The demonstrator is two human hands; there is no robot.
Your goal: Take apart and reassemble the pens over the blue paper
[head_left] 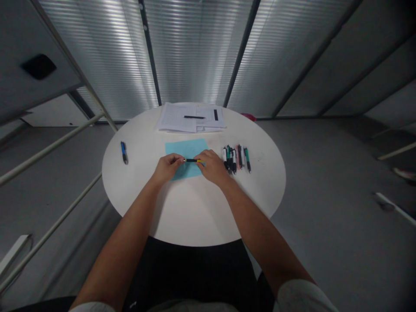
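Observation:
A yellow and black pen [191, 160] lies level between my two hands, over a light blue sheet [186, 172] on the round white table. My left hand [167, 168] pinches its silver tip end. Around the yellow end my right hand [212, 165] is closed, and its fingers cover part of the barrel. Just right of that hand, several pens [234, 159] in white, green, black and pink lie side by side. Far to the left, a blue and black pen [124, 152] rests alone on the table.
At the table's far side, a stack of papers [177, 119] carries a dark pen [194, 117]. Something pink [249, 117] shows behind the far right edge. Metal rails [52, 147] run along the left, and ribbed translucent panels [195, 52] stand behind the white table [201, 216].

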